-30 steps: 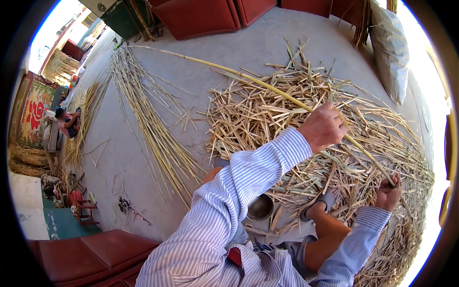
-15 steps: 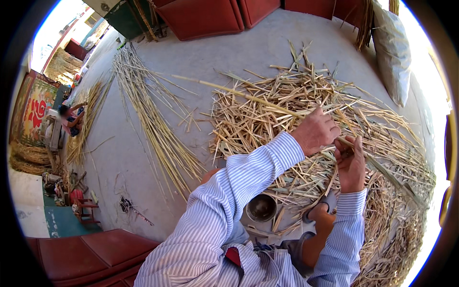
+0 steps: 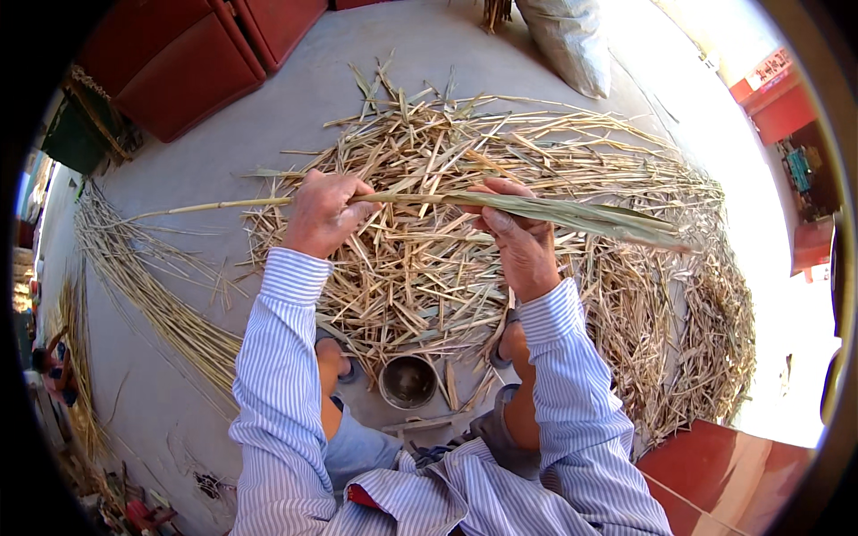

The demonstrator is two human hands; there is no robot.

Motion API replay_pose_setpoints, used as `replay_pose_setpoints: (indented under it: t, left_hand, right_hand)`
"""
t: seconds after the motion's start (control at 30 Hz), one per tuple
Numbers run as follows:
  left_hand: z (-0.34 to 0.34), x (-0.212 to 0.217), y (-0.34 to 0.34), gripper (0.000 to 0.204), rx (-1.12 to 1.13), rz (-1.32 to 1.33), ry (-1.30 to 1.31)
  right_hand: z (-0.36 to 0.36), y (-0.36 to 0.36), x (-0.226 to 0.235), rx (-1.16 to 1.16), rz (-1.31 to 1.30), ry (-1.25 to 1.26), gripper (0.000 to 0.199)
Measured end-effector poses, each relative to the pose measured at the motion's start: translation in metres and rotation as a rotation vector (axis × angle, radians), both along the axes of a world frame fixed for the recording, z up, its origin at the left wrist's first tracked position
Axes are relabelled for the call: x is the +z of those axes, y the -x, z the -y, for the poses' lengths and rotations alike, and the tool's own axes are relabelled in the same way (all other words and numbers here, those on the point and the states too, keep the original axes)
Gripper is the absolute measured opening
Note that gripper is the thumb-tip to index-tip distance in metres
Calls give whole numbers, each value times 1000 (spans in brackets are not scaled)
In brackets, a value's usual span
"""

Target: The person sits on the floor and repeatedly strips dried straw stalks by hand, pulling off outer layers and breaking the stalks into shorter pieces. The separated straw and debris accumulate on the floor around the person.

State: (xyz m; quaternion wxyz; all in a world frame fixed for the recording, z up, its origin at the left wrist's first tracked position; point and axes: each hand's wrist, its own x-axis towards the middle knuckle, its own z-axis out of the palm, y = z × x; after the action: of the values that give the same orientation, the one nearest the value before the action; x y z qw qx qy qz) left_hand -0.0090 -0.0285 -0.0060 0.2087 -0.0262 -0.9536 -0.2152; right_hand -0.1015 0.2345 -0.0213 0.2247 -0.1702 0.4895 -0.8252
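Across the upper middle lies a long dry reed stalk (image 3: 407,198), nearly level, thin and yellowish at its left end and widening into green-grey leaves (image 3: 608,219) at its right. My left hand (image 3: 327,213) is closed round the bare stalk. My right hand (image 3: 520,237) grips it further right, where the leaves begin, with the thumb in front and the other fingers partly hidden. Below both hands spreads a heap of cut stalk pieces and husks (image 3: 402,286). Between my feet stands a round metal bowl (image 3: 408,382), with what looks like liquid in it.
Long stalks lie in a bundle (image 3: 156,286) on the grey floor to the left. A red sofa (image 3: 179,67) stands at the far left, a pale sack (image 3: 567,45) at the back. Another person (image 3: 58,368) sits at the left edge. Red tiles (image 3: 715,473) show at lower right.
My view has turned rightward. My hands, close together before, are now well apart along the stalk, which lies more level. Both still hold it.
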Motion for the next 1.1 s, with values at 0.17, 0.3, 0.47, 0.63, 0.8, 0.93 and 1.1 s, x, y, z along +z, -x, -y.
replay_pose_setpoints:
  t: [0.17, 0.3, 0.47, 0.63, 0.8, 0.93, 1.1]
  left_hand:
    - [-21, 3, 5, 18, -59, -149, -19]
    - [-30, -9, 6, 21, -68, -155, -61]
    - [-35, 6, 7, 20, 87, -259, -531]
    - [17, 44, -16, 23, 357, -385, -930]
    - [40, 23, -22, 31, 459, -59, 6]
    - [24, 4, -8, 37, 298, -146, 314]
    - [10, -6, -2, 43, -18, 141, -301]
  right_hand:
    - [-1, -3, 1, -78, -77, -106, 26]
    - [2, -10, 5, -121, -29, -130, 28]
    - [-7, 1, -5, -217, 186, -73, 26]
    - [-27, 24, -17, -290, 234, -219, 24]
    - [-35, 19, -6, -211, 213, -152, 22]
    - [-45, 20, -2, -228, 180, -150, 20]
    - [-60, 25, 3, -271, 125, -117, 18]
